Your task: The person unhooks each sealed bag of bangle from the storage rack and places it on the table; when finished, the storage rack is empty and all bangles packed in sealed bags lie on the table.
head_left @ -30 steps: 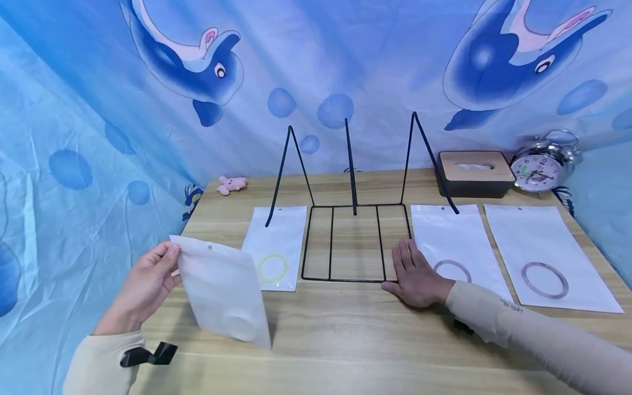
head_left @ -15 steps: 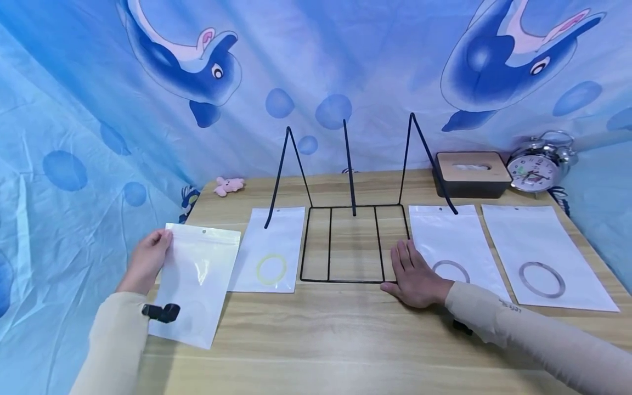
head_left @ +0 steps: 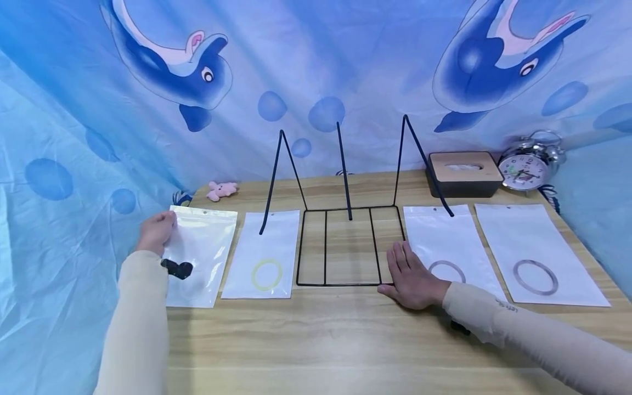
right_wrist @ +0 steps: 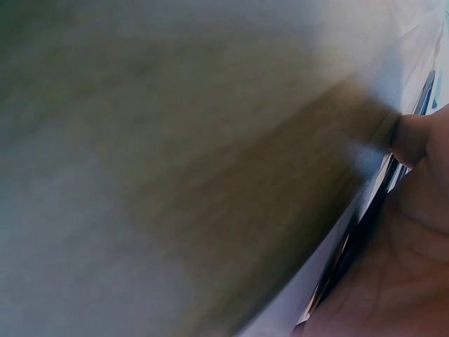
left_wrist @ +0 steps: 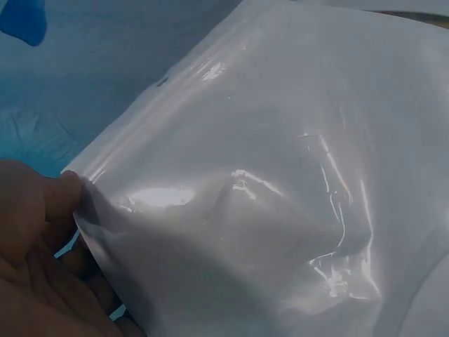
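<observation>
At the table's left side, my left hand (head_left: 157,230) pinches the upper left corner of a white zip-lock bag (head_left: 207,249). The left wrist view shows thumb and fingers on the corner of this glossy, creased bag (left_wrist: 231,147). My right hand (head_left: 412,277) lies with straight fingers on the front right corner of a black wire rack (head_left: 345,285), whose bent prongs rise at the back. Just right of the held bag lies another white bag (head_left: 266,236) with a yellow ring mark. The right wrist view is mostly blurred, with part of the palm (right_wrist: 393,260) showing.
Two more white bags, one near (head_left: 441,238) and one farther right (head_left: 523,236), lie beside the rack, each with a grey ring mark. Behind them stand a tissue box (head_left: 464,175) and an alarm clock (head_left: 523,171). A pink toy (head_left: 221,190) lies at the back left.
My left hand has moved forward with the bag, from hanging tilted near the front left to lying beside the yellow-ring bag. The right hand stays on the rack.
</observation>
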`<state>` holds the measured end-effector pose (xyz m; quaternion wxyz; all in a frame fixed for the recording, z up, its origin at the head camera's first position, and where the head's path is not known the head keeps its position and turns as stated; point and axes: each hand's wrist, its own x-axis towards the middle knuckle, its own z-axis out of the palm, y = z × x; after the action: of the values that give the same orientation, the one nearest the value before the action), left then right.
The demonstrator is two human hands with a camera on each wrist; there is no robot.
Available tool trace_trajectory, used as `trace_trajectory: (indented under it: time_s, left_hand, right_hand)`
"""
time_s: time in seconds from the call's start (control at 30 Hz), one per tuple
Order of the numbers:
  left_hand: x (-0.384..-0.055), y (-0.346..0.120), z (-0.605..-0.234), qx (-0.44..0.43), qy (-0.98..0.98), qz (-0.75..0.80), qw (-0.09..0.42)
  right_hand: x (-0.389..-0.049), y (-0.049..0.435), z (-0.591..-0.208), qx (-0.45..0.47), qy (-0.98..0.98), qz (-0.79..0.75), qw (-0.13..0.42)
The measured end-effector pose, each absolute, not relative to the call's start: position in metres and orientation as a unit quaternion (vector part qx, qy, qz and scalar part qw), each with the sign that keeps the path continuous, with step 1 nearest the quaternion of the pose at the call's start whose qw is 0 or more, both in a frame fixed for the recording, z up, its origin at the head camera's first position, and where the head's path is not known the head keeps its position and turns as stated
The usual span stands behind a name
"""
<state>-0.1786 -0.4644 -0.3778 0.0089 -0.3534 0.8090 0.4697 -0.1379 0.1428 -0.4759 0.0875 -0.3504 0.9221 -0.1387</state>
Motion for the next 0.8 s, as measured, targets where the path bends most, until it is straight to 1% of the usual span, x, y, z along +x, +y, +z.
trace_trajectory:
  time_s: [0.17,0.43,0.6,0.67,0.8]
  left_hand:
    - [-0.188,-0.468,-0.386,-0.374,0.797,0.473,0.022]
    - [-0.192,-0.471,-0.392,-0.407,0.771,0.491,-0.004]
    - [-0.190,-0.467,-0.392,-0.434,0.747,0.504,-0.015]
    - [-0.190,-0.463,-0.393,-0.428,0.747,0.507,-0.020]
    - [-0.192,-0.449,-0.395,-0.366,0.804,0.469,0.002]
  right_hand:
    - [-0.137,0.139,-0.478,-0.365,0.919,-0.128,0.076]
    - [-0.138,0.138,-0.478,-0.369,0.920,-0.112,0.075]
    - [-0.140,0.137,-0.477,-0.378,0.919,-0.094,0.059]
    - [-0.140,0.137,-0.474,-0.379,0.919,-0.092,0.056]
    - [-0.138,0.135,-0.460,-0.369,0.922,-0.087,0.079]
